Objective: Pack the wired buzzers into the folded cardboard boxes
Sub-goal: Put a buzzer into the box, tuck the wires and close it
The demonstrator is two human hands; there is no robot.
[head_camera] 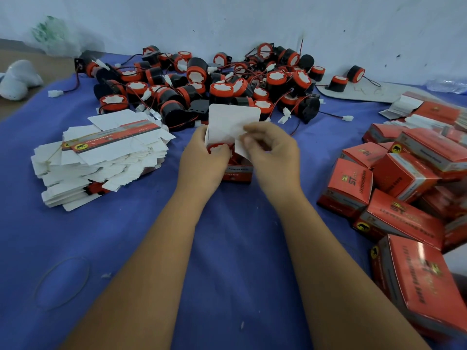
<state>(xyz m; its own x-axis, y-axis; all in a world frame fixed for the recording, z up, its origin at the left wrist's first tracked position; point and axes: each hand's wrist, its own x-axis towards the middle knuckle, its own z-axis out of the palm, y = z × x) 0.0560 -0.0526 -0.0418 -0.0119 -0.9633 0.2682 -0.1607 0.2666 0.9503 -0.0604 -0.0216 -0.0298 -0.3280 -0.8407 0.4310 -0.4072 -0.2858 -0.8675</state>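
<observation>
1. Blue cloth (227,248) covers the work surface.
2. Left hand (202,157) grips the open box (237,173), steadying it; a buzzer (219,148) sits inside.
3. Right hand (270,147) pinches a side flap (240,147), probably for closing.
4. Unpacked buzzers (214,82) lie heaped beyond, within reach.

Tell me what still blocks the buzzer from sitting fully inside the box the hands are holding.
Nothing visible blocks it. The buzzer already sits in the mouth of the open box, its top flap raised behind it. The left hand presses it; the right hand pinches a side flap outward. The box's inside is hidden.
</observation>
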